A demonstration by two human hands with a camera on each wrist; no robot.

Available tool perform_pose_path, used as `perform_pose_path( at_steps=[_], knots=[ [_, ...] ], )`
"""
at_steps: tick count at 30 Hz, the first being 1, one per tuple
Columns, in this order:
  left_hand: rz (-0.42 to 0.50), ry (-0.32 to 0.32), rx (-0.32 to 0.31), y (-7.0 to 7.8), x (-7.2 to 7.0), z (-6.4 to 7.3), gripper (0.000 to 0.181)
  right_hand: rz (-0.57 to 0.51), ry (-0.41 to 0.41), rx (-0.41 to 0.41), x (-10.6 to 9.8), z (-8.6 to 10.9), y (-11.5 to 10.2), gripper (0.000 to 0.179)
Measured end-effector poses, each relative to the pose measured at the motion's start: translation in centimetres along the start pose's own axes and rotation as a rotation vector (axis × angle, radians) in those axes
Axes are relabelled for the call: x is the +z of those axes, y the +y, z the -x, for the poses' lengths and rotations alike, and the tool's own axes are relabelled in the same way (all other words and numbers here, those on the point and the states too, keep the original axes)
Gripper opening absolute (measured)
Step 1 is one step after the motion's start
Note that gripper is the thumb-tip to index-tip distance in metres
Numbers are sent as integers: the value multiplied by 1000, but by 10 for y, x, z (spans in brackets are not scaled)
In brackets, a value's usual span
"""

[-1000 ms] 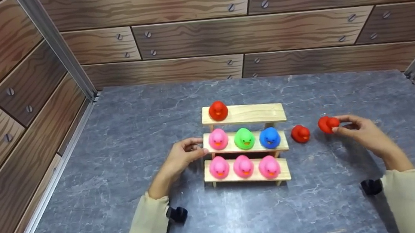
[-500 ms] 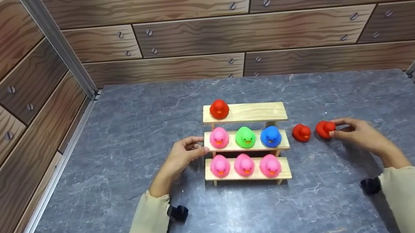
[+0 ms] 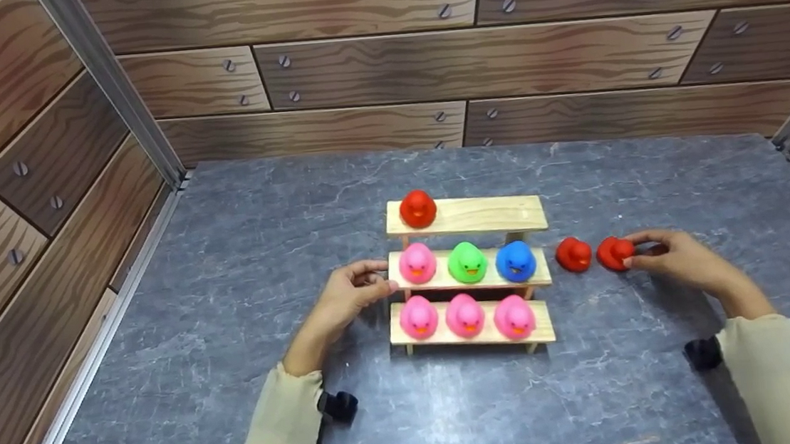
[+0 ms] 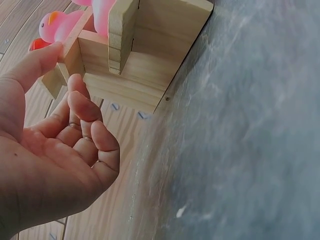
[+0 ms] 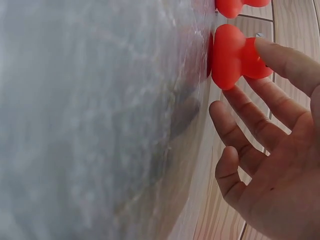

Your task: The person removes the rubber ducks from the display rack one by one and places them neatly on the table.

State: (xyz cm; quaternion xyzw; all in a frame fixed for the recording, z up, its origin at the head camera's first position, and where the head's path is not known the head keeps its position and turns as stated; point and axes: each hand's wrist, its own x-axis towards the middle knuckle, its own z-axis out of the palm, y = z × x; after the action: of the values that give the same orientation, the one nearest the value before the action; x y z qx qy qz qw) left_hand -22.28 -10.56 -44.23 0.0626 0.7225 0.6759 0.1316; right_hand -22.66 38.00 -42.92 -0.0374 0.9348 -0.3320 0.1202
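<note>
A small three-step wooden shelf [image 3: 491, 215] stands mid-table. My left hand [image 3: 348, 296] holds the left end of its middle step between thumb and forefinger; in the left wrist view the thumb [image 4: 42, 62] lies against the wood. My right hand [image 3: 684, 261] pinches a red rubber duck [image 3: 612, 254] by its head, its base down at the tabletop. Another red duck [image 3: 572, 255] sits just left of it. On the top step is one red duck [image 3: 417, 208]. Pink [image 3: 417, 263], green [image 3: 467, 262] and blue [image 3: 516, 261] ducks fill the middle step.
Three pink ducks [image 3: 464, 314] line the bottom step. The grey marbled table [image 3: 259, 227] is bounded by wood-patterned walls [image 3: 353, 72] at the back and left, with a metal post [image 3: 115, 89] at the left corner.
My right hand has moved left and slightly down with its red duck, bringing it closer to the other loose red duck. The left hand stays at the shelf.
</note>
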Motion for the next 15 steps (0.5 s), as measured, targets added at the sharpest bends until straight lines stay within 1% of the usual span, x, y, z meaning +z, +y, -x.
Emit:
perform_pose_path(
  at_steps=[10,15],
  knots=[
    [-3,3,0,0,0,-1,43,18,-6,-6,2,-2,2,56],
    [-6,6,-5,0,0,-1,42,-3,-12,21,0,-1,0,62]
  ],
)
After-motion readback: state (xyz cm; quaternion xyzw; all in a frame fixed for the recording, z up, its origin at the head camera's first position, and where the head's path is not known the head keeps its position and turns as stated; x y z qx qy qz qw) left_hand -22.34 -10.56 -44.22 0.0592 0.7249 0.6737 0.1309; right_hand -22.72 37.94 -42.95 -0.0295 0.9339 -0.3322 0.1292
